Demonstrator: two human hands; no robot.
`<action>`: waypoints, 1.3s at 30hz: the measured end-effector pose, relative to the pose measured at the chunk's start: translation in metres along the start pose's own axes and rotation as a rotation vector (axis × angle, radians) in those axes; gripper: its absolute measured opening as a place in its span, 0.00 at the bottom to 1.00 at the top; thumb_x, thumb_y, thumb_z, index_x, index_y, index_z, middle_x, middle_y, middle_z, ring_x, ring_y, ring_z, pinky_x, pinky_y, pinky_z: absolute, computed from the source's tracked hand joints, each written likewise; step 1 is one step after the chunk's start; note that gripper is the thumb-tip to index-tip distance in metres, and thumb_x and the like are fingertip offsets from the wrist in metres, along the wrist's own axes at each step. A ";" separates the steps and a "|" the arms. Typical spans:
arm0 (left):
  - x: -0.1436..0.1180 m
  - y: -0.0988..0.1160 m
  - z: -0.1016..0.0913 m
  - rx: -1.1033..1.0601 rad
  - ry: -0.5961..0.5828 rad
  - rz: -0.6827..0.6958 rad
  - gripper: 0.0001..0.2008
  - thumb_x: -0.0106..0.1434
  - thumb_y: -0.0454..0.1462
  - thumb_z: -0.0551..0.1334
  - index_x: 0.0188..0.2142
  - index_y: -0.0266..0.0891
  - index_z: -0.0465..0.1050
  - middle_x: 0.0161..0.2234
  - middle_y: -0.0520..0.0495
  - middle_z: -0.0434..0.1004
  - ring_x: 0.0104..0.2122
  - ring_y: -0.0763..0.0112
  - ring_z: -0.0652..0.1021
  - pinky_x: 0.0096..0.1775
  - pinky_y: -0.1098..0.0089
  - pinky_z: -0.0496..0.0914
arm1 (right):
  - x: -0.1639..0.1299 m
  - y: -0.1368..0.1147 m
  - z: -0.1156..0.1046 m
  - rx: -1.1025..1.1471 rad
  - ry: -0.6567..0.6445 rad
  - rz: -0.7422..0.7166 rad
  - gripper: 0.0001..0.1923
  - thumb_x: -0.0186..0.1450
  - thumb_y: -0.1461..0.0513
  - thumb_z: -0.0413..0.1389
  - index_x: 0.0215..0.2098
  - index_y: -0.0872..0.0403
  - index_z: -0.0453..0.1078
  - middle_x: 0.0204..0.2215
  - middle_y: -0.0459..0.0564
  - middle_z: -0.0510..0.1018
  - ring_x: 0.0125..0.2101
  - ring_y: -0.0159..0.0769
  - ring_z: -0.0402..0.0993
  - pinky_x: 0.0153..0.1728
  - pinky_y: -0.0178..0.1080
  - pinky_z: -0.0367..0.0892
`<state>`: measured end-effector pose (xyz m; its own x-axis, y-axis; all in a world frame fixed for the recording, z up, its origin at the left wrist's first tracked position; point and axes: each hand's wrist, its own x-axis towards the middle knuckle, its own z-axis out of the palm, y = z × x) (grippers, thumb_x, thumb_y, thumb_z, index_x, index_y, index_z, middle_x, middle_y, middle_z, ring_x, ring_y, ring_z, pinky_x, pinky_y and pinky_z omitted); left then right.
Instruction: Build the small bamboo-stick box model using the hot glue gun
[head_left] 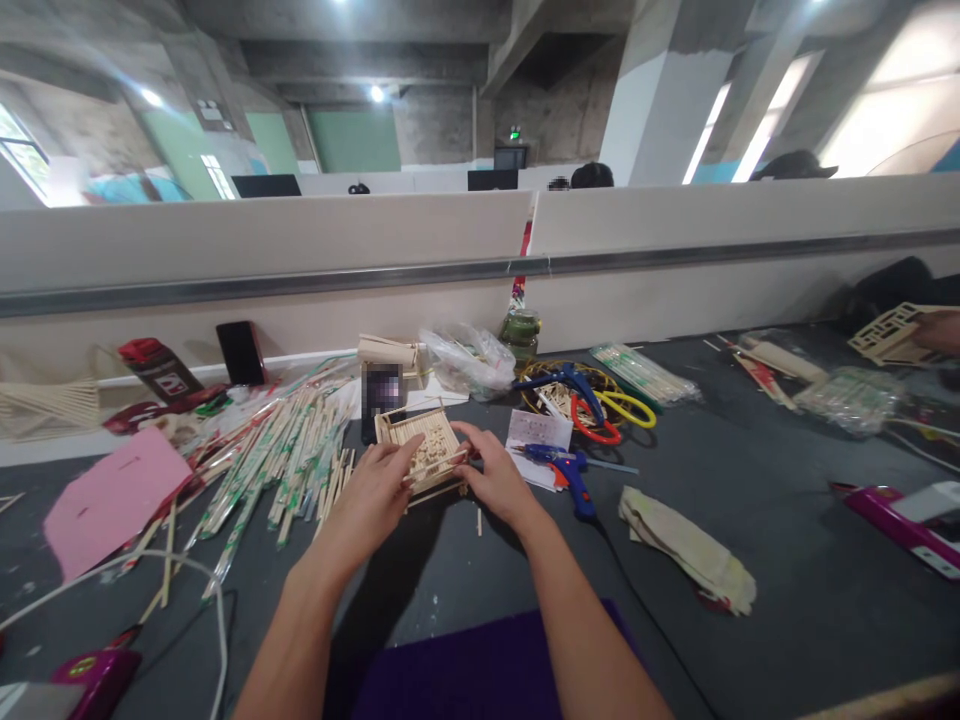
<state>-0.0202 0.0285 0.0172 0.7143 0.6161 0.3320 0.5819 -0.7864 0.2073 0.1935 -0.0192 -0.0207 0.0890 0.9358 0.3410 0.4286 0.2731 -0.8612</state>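
Observation:
A small open box-like model built of wooden sticks (439,420) sits on the dark table in front of me, with many short cut bits of wood (433,446) lying inside it. My left hand (379,485) grips its front left side, fingers reaching over the edge toward the bits. At the right side, my right hand (491,472) holds the model between thumb and fingers. The fingertips of both hands are partly hidden. A short loose stick (479,521) lies on the table just below my right hand.
Green-wrapped chopsticks (292,440) are heaped to the left beside a pink sheet (116,495). A blue glue gun (574,480), scissors (626,408) and a glove (686,550) lie right. Behind the model stands a phone (381,400). Another person's hand (937,332) holds a wooden piece far right.

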 end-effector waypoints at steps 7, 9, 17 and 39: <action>0.001 0.002 -0.003 0.037 0.016 0.019 0.33 0.60 0.28 0.55 0.64 0.44 0.52 0.49 0.43 0.73 0.50 0.56 0.70 0.51 0.57 0.68 | 0.000 -0.002 -0.001 -0.001 0.004 -0.011 0.35 0.56 0.74 0.54 0.60 0.46 0.62 0.35 0.45 0.72 0.40 0.36 0.70 0.49 0.42 0.63; 0.001 0.004 -0.004 0.052 0.024 0.018 0.33 0.60 0.27 0.55 0.64 0.44 0.54 0.49 0.43 0.73 0.50 0.56 0.70 0.51 0.57 0.67 | 0.000 -0.003 -0.001 -0.009 0.013 -0.023 0.35 0.57 0.74 0.54 0.60 0.46 0.62 0.35 0.45 0.72 0.41 0.36 0.69 0.49 0.42 0.63; 0.002 0.004 -0.005 0.075 0.019 -0.005 0.32 0.59 0.27 0.57 0.63 0.42 0.55 0.47 0.42 0.73 0.50 0.57 0.71 0.50 0.57 0.67 | -0.001 -0.006 -0.002 -0.001 0.022 -0.036 0.34 0.56 0.75 0.54 0.59 0.47 0.63 0.35 0.45 0.71 0.41 0.35 0.69 0.49 0.41 0.63; 0.001 0.007 -0.013 0.084 -0.002 -0.037 0.30 0.61 0.30 0.58 0.62 0.42 0.56 0.43 0.44 0.75 0.47 0.58 0.72 0.49 0.57 0.66 | 0.001 -0.005 -0.002 0.000 0.046 -0.051 0.34 0.57 0.75 0.54 0.59 0.46 0.63 0.36 0.45 0.71 0.40 0.34 0.69 0.48 0.40 0.64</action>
<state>-0.0205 0.0230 0.0307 0.6927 0.6447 0.3234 0.6382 -0.7568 0.1416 0.1937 -0.0205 -0.0157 0.1081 0.9095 0.4014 0.4340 0.3201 -0.8421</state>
